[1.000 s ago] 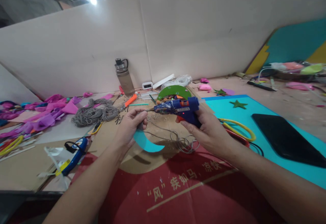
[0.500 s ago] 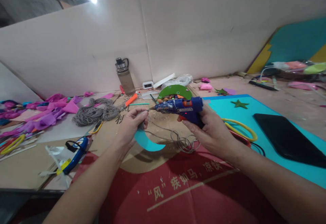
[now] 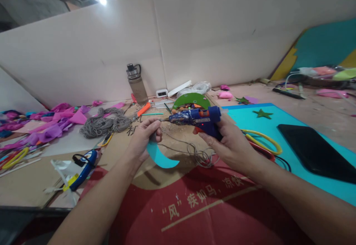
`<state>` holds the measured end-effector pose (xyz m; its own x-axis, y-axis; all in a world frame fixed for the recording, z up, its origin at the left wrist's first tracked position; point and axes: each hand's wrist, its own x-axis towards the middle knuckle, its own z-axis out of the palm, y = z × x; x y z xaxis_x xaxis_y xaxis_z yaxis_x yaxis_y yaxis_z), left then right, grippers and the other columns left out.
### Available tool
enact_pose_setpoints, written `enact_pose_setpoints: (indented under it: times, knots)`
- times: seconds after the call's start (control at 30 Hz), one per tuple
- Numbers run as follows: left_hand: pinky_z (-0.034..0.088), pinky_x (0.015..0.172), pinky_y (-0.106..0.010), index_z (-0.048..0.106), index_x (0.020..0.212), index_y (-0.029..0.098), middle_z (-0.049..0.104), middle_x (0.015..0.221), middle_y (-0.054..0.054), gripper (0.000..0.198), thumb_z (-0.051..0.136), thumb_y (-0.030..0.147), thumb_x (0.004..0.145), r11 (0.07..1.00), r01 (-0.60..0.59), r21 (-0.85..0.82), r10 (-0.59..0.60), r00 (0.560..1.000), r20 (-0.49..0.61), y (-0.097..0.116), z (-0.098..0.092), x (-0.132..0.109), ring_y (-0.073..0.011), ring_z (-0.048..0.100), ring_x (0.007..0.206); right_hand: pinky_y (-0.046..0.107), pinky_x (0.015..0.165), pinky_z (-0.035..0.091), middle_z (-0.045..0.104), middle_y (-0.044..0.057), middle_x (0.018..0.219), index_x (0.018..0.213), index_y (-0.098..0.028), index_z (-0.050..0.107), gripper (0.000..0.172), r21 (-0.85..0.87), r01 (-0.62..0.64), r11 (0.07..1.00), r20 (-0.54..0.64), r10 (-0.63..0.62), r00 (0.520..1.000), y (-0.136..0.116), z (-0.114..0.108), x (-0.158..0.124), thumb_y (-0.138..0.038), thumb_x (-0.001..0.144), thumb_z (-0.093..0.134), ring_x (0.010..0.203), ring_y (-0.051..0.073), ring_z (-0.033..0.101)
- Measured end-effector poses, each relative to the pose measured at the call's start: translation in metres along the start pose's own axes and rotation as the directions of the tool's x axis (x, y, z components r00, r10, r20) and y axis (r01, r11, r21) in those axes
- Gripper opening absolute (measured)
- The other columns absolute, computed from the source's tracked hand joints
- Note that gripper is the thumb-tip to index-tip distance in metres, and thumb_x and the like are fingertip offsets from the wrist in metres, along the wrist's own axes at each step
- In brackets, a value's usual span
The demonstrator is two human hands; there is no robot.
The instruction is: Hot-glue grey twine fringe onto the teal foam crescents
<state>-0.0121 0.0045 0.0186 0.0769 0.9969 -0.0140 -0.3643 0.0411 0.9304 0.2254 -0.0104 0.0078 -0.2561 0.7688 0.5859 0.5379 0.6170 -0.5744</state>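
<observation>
My right hand [image 3: 232, 137] is wrapped round the handle of a blue hot glue gun [image 3: 194, 116], its nozzle pointing left. In my left hand [image 3: 147, 135] a turquoise crescent cutout [image 3: 162, 159] is pinched near its upper end, its other tip curving down to the right. The glue gun's nozzle sits right by my left fingertips; I cannot tell whether it touches the crescent. Thin grey cord [image 3: 201, 156] runs from near my left hand to a loose tangle below the gun. My left fingers hide the crescent's top end.
Grey cord bundles [image 3: 100, 124], an orange cutter [image 3: 144, 109] and a water bottle [image 3: 137, 87] lie or stand beyond my left hand. A green crescent [image 3: 191, 99] is behind the gun. At right are a black tablet-like slab [image 3: 314, 152], a green star [image 3: 262, 114] and yellow-handled scissors [image 3: 264, 141].
The crescent has tilted slightly, its lower tip dropping a little. Both hands and the glue gun keep nearly the same place.
</observation>
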Motion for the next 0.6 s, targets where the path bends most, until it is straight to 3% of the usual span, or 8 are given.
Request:
enact_pose_setpoints:
  times: [0.17, 0.37, 0.47, 0.53, 0.6]
  knots:
    - [0.034, 0.044, -0.015, 0.057, 0.079, 0.016, 0.053, 0.054, 0.006, 0.024, 0.077, 0.026, 0.071, 0.997, 0.040, -0.059, -0.038, 0.998, 0.046, 0.0001, -0.0013, 0.0003, -0.0037, 0.045, 0.041, 0.040, 0.087, 0.050, 0.066, 0.011, 0.111, 0.121, -0.019, 0.051, 0.033, 0.106, 0.013, 0.994, -0.011, -0.012, 1.000, 0.0031, 0.0012, -0.0010, -0.027, 0.090, 0.056, 0.099, 0.026, 0.063]
    - [0.034, 0.043, -0.016, 0.055, 0.074, 0.016, 0.052, 0.052, 0.006, 0.027, 0.079, 0.028, 0.068, 0.998, 0.051, -0.039, -0.048, 0.997, 0.059, 0.0009, 0.0015, -0.0015, -0.0041, 0.044, 0.040, 0.042, 0.089, 0.050, 0.067, 0.012, 0.113, 0.119, -0.020, 0.055, 0.030, 0.068, 0.040, 0.997, -0.017, -0.039, 0.999, -0.0007, -0.0007, 0.0009, -0.026, 0.089, 0.056, 0.101, 0.027, 0.063]
    - [0.033, 0.043, -0.016, 0.055, 0.073, 0.016, 0.052, 0.053, 0.006, 0.027, 0.079, 0.029, 0.068, 0.999, 0.038, -0.019, -0.037, 0.998, 0.047, 0.0016, 0.0013, -0.0013, -0.0037, 0.044, 0.040, 0.042, 0.090, 0.050, 0.066, 0.011, 0.117, 0.121, -0.021, 0.054, 0.033, 0.155, -0.001, 0.988, -0.032, 0.006, 0.999, -0.0014, 0.0005, 0.0004, -0.027, 0.088, 0.058, 0.105, 0.027, 0.063]
    - [0.034, 0.043, -0.016, 0.055, 0.072, 0.015, 0.052, 0.054, 0.006, 0.027, 0.078, 0.029, 0.069, 1.000, 0.011, 0.001, -0.011, 0.999, 0.032, 0.0019, 0.0003, -0.0005, -0.0036, 0.044, 0.041, 0.040, 0.083, 0.053, 0.068, 0.009, 0.110, 0.121, -0.022, 0.053, 0.035, 0.267, -0.074, 0.961, -0.052, 0.090, 0.995, -0.0012, 0.0015, 0.0008, -0.029, 0.087, 0.059, 0.096, 0.025, 0.065]
    - [0.034, 0.044, -0.016, 0.055, 0.070, 0.015, 0.051, 0.054, 0.005, 0.027, 0.078, 0.029, 0.069, 0.999, -0.030, 0.028, 0.029, 0.999, 0.021, 0.0019, -0.0007, 0.0002, -0.0038, 0.044, 0.042, 0.034, 0.064, 0.053, 0.068, 0.005, 0.088, 0.119, -0.022, 0.052, 0.036, 0.392, -0.184, 0.901, -0.035, 0.215, 0.976, 0.0013, 0.0024, 0.0032, -0.031, 0.086, 0.060, 0.072, 0.020, 0.064]
